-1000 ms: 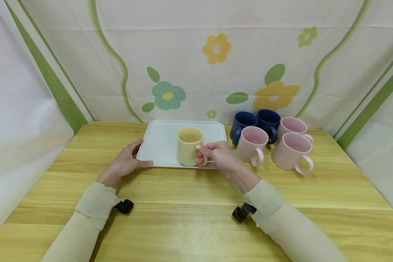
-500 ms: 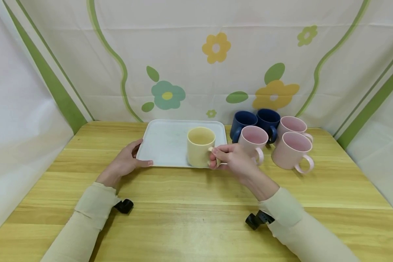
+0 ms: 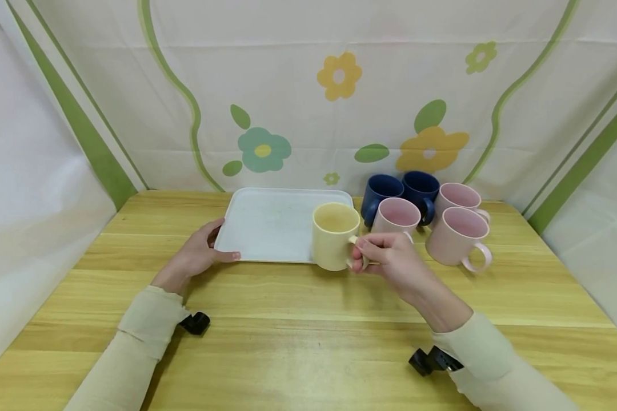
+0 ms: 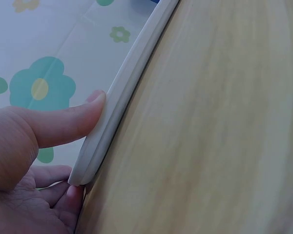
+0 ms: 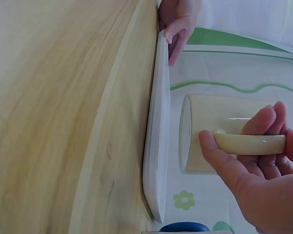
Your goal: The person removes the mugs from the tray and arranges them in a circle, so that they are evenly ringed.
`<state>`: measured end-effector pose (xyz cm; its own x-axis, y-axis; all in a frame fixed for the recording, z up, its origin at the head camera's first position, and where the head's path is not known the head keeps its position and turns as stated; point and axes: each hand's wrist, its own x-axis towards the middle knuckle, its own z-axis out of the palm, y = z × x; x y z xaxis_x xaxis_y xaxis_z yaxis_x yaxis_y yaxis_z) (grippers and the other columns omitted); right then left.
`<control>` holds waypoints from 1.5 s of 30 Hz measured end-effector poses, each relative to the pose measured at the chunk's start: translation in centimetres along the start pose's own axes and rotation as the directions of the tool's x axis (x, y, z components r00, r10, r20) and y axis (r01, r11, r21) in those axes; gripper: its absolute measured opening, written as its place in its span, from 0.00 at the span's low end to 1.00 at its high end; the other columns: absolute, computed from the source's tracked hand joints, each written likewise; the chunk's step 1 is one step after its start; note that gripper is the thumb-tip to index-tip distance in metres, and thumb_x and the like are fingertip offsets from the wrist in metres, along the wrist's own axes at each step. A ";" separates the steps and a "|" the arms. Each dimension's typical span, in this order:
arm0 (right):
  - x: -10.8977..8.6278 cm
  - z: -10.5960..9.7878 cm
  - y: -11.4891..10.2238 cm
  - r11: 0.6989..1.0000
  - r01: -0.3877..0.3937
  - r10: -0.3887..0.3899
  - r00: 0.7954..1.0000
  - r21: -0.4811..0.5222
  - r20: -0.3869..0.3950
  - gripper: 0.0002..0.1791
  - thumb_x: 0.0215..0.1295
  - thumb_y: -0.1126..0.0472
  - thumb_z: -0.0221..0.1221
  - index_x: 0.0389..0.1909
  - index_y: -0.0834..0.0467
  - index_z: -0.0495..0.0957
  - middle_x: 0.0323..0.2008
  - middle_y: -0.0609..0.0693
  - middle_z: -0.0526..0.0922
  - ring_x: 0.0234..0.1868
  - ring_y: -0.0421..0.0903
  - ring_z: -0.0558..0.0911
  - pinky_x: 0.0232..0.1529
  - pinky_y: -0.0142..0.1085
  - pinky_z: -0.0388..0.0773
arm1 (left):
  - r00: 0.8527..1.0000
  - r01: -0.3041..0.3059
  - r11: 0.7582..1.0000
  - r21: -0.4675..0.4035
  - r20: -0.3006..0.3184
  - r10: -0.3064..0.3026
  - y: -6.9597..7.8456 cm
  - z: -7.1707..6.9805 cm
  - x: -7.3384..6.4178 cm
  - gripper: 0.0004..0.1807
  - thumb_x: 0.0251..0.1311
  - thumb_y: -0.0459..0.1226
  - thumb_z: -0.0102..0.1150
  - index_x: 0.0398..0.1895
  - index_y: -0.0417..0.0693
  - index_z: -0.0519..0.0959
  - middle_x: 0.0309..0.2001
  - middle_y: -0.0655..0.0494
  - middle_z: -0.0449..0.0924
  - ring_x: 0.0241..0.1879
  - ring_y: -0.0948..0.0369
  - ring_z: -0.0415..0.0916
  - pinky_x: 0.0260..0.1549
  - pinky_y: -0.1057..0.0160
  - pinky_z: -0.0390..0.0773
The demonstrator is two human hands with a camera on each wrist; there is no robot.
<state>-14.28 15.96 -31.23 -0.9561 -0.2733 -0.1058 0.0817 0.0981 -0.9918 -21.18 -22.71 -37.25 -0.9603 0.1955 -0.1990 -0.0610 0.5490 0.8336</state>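
A yellow mug [image 3: 332,245] is upright over the front right part of a white tray [image 3: 264,228]. My right hand [image 3: 393,264] pinches its handle [image 5: 256,144] between thumb and fingers. In the right wrist view a gap shows between the mug's base and the tray, so the mug hangs in the air. My left hand [image 3: 197,251] holds the tray's front left corner. Its thumb [image 4: 71,119] lies on the front rim, and the other fingers reach along the left side, partly hidden behind the tray.
Right of the tray stand two dark blue mugs [image 3: 383,191] and three pink mugs [image 3: 449,242], close together. My right hand overlaps the nearest pink mug [image 3: 398,216]. A flowered cloth [image 3: 288,74] hangs behind the wooden table [image 3: 267,342].
My right hand has carried the yellow mug rightward and a little toward me, from the tray's middle to its front right. The left hand and the tray have stayed in place.
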 end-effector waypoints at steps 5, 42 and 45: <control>-1.0 -0.9 -0.1 1.000 0.028 -0.028 1.000 -0.007 0.005 0.16 0.76 0.64 0.49 0.41 0.77 0.73 0.32 0.53 0.79 0.34 0.43 0.83 0.46 0.38 0.84 | 1.000 0.008 1.000 0.006 0.000 -0.008 0.0 0.0 0.1 0.60 0.54 0.43 0.73 0.80 0.44 0.40 0.78 0.40 0.46 0.75 0.42 0.51 0.71 0.42 0.57; -6.6 -6.3 3.2 0.999 0.037 -0.037 0.999 0.000 0.024 0.15 0.75 0.62 0.51 0.36 0.72 0.77 0.31 0.48 0.81 0.33 0.43 0.83 0.44 0.37 0.84 | 1.000 0.016 1.000 0.014 -0.003 -0.016 -0.3 0.1 0.1 0.61 0.53 0.44 0.74 0.80 0.45 0.40 0.78 0.41 0.48 0.71 0.43 0.56 0.69 0.44 0.59; -6.8 -6.6 3.5 1.000 0.028 -0.029 0.999 0.007 0.026 0.15 0.75 0.62 0.51 0.37 0.71 0.78 0.31 0.48 0.81 0.34 0.43 0.83 0.44 0.37 0.84 | 1.000 0.012 1.000 0.018 -0.005 -0.012 -0.2 0.0 0.1 0.61 0.53 0.44 0.74 0.80 0.45 0.40 0.78 0.41 0.48 0.72 0.43 0.56 0.69 0.43 0.59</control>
<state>-9.36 24.47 -33.53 -0.9503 -0.3011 -0.0793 0.0566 0.0835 -0.9949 -21.23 -22.78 -37.48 -0.9608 0.1850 -0.2066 -0.0677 0.5660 0.8216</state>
